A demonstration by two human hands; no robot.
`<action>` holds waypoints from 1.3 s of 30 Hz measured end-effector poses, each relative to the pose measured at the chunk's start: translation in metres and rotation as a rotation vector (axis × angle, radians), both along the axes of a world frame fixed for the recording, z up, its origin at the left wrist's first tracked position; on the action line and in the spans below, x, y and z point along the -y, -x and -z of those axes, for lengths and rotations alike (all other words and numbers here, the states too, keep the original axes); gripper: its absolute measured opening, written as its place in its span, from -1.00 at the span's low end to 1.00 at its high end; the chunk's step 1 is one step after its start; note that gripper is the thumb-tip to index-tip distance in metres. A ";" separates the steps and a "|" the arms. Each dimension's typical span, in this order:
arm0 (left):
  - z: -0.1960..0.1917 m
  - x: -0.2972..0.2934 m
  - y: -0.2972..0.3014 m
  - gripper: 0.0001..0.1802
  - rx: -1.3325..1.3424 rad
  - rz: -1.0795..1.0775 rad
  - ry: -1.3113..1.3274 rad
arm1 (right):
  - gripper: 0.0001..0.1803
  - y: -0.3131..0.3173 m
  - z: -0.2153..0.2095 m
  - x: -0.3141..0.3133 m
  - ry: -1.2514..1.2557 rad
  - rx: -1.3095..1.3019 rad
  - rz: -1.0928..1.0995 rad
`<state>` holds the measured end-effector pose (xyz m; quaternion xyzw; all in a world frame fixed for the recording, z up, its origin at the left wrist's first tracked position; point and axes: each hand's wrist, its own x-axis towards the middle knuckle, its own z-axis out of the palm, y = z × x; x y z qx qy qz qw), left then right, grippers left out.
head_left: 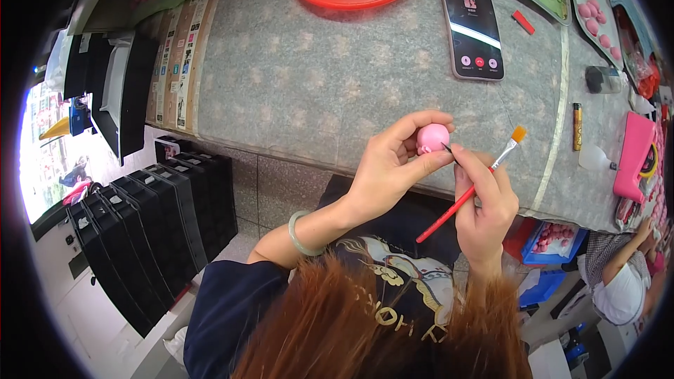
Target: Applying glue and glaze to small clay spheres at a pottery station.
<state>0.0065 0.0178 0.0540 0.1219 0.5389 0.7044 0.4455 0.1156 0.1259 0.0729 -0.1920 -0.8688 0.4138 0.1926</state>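
My left hand (pixel 397 158) is closed round a small pink round figure (pixel 433 136), which has a little knobbly part on its lower left side. Against the figure's right side rests a thin dark tip (pixel 446 147), pinched in my right hand (pixel 484 196); the rest of that tool is hidden by the fingers. The same hand also carries a flat paintbrush (pixel 447 219) with a red handle and orange bristles, slanting up to the right. Both hands are over the near edge of the table (pixel 295 84).
Beyond the hands are a red round tray (pixel 358 4) with several pink pieces and a phone (pixel 472 28). A red clip-like piece (pixel 523 22), a gold tube (pixel 577 126) and a pink tape dispenser (pixel 635 158) lie to the right. Black crates (pixel 154 231) stand lower left. Another person (pixel 621 288) sits far right.
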 end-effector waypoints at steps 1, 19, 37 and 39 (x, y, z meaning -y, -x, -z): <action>0.001 0.001 0.000 -0.57 -0.016 0.000 0.008 | -0.70 0.000 0.001 0.000 0.002 0.002 -0.021; 0.007 0.000 -0.006 -0.61 -0.173 -0.106 0.046 | -0.66 0.008 0.007 0.004 -0.063 -0.054 0.038; 0.004 0.001 0.000 -0.57 -0.013 0.023 -0.009 | -0.72 0.004 0.005 -0.004 0.061 -0.057 0.014; 0.003 0.001 0.000 -0.57 -0.004 0.016 -0.014 | -0.67 0.004 0.006 -0.004 0.004 -0.080 0.017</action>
